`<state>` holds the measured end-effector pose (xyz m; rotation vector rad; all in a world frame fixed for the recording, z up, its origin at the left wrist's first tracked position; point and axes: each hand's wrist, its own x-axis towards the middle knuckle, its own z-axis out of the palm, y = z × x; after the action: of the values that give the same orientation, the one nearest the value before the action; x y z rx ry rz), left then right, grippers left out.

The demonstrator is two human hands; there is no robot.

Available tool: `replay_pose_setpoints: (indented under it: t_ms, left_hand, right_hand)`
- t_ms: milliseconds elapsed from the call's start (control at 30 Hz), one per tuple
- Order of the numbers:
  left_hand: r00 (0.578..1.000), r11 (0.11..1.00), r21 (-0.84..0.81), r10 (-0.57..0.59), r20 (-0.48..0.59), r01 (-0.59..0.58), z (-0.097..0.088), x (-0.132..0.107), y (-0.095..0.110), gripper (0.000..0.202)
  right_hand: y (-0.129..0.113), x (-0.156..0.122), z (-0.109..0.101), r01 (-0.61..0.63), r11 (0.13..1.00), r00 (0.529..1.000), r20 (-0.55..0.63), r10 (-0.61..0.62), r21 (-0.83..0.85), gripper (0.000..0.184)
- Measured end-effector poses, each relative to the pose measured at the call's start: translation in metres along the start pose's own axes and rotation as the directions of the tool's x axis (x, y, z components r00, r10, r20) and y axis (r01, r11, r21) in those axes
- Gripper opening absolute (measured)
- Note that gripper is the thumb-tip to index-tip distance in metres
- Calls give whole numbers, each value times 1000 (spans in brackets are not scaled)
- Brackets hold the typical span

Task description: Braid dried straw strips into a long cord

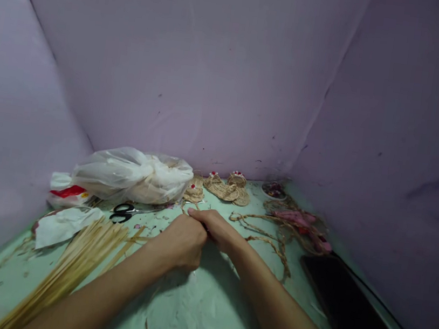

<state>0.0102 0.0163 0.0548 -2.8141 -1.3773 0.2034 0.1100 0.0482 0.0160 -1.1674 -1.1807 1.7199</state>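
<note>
My left hand is curled into a closed fist above the middle of the table. Against it presses my right hand, its fingers closed and its thumb laid across the top of the left fist. Whatever the fingers pinch between them is hidden. Just beyond the knuckles a thin tan strand shows, but I cannot tell if it runs into my hands. Small woven straw slippers with red and white beads lie past the hands. Under and beside my left forearm spreads a bundle of flat straw strips.
Black-handled scissors lie left of my hands, before a knotted white plastic bag. Twisted straw cord and a pink item are on the right, near a bowl of beads. A dark flat slab lies by my right forearm. Purple walls enclose the table.
</note>
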Motion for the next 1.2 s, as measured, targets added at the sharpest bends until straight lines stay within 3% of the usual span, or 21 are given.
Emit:
replay_pose_setpoints:
  t_ms: [67, 133, 267, 400, 500, 633, 700, 800, 933, 1067, 1200]
  left_hand:
    - [997, 994, 79, 80, 0, -80, 3, 1, 0, 25]
    - [998, 993, 101, 58, -12, -56, 4, -3, -4, 26]
    - [984, 983, 54, -177, 2, 176, 9, -13, -23, 25]
    - [923, 923, -2, -385, -15, 385, 16, -10, -44, 24]
    - [863, 865, -71, -500, -67, 496, 21, -4, -50, 26]
    - [804, 802, -236, -583, -114, 548, 29, 3, -48, 30]
    - [761, 752, -316, -637, -126, 578, 35, 4, -48, 30]
    - [697, 677, -388, -708, -112, 625, 43, 5, -49, 30]
    - [685, 668, -367, -721, -107, 647, 47, 3, -51, 33]
    - [672, 686, -289, -722, -163, 668, 45, 2, -46, 31]
    - [634, 686, -248, -727, -265, 684, 47, 3, -39, 26]
  right_hand:
    - [-1, 4, -6, 4, 998, 994, -111, -10, -60, 20]
    - [-4, 6, -13, 41, 997, 983, -174, -53, -73, 18]
    - [-15, 3, -32, 84, 996, 984, -155, -90, -43, 17]
    - [-18, -3, -43, 133, 986, 989, -51, -138, -96, 16]
    - [-13, -6, -36, 152, 985, 986, 75, -146, -85, 23]
    - [-1, -5, -12, 79, 997, 972, 223, -76, -8, 42]
    - [7, -1, 0, 95, 995, 978, 180, -101, 42, 43]
    - [15, 5, 10, 227, 973, 973, 33, -228, 32, 38]
    - [20, 9, 12, 363, 894, 918, -62, -391, -262, 16]
    - [19, 6, 12, 228, 865, 940, -132, -315, -446, 14]
    - [14, 2, 12, 36, 909, 980, -162, -113, -415, 23]
